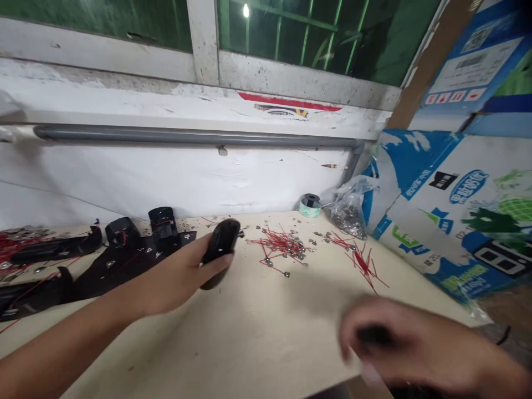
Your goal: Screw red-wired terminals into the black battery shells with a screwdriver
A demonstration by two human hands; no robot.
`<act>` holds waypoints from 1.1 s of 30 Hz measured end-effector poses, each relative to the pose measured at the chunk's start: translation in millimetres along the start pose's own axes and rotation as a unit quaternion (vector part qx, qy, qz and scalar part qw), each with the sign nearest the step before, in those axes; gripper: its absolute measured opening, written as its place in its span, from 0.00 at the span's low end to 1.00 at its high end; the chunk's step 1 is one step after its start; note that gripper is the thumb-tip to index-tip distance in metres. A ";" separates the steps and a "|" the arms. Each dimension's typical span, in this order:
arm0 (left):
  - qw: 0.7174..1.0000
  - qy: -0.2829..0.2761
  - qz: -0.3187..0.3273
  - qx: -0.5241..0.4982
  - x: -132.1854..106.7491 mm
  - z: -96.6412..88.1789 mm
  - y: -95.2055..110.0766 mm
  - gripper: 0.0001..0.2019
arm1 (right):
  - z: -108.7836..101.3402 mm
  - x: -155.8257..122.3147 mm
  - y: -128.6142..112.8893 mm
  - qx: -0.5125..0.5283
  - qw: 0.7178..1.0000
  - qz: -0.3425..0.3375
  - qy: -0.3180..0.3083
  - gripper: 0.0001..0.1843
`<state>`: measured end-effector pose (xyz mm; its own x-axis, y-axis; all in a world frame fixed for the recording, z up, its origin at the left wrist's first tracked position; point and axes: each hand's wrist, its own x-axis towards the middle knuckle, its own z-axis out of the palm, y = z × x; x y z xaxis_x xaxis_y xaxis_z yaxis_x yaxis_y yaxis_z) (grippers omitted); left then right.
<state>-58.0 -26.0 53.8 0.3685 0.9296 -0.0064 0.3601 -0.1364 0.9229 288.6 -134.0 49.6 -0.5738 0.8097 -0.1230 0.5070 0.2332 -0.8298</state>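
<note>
My left hand (183, 274) is closed around a black rounded plastic part (220, 244) and holds it just above the pale tabletop (257, 332). My right hand (399, 341) is low at the front right, smeared by motion, with something dark inside it that I cannot make out. A pile of short red wires with metal ends (282, 246) lies beyond the left hand. A second bunch of red wires (361, 260) lies further right.
Several black plastic parts (124, 249) with red wires lie at the left. A solder spool (310, 205) and a clear bag of metal pieces (349, 213) stand at the back by the wall. Printed cardboard (457, 210) closes off the right side.
</note>
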 end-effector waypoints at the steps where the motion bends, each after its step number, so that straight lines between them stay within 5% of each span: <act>1: 0.998 -0.033 -0.036 -0.029 13.3 10.7 5.1 0.19 | -8.4 26.2 -3.1 0.010 0.999 -0.021 0.035 0.11; 6: 0.922 -0.162 -0.095 -0.338 49.6 47.3 -2.5 0.17 | -21.6 147.7 2.8 0.146 0.972 -0.024 0.183 0.12; 11: 0.891 -0.128 -0.151 -0.409 54.0 48.5 -17.0 0.16 | 6.6 175.8 30.4 0.270 0.941 -0.038 0.198 0.13; 16: 0.939 -0.028 -0.110 -0.324 57.8 39.5 -6.1 0.15 | 11.8 163.0 35.4 0.327 0.930 -0.045 0.159 0.14; 19: 0.994 0.042 0.045 -0.089 56.4 41.3 -8.3 0.15 | 8.0 159.3 30.9 0.416 0.900 -0.016 0.129 0.17; 20: 0.990 0.059 0.125 0.029 54.8 43.2 -11.7 0.14 | 7.3 158.9 29.9 0.448 0.888 0.007 0.104 0.19; 23: 0.875 0.054 0.358 0.323 48.7 51.2 -26.7 0.22 | 8.2 158.9 29.6 0.510 0.856 0.077 0.032 0.25; 26: 0.766 0.076 0.481 0.419 44.4 58.0 -40.2 0.25 | 11.3 159.3 31.0 0.505 0.858 0.070 0.054 0.23; 29: 0.721 0.100 0.534 0.431 42.4 60.1 -46.8 0.25 | 13.3 158.8 31.8 0.478 0.877 0.035 0.043 0.16; 33: 0.718 0.106 0.555 0.406 41.6 60.5 -51.2 0.30 | 14.4 158.6 34.2 0.451 0.892 0.019 0.006 0.14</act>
<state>-9.3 -1.1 -17.1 0.7070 0.1142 0.6979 0.3592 -0.9081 -0.2152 205.6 -5.3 -6.1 -0.5574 0.8148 -0.1597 -0.2002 -0.3186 -0.9265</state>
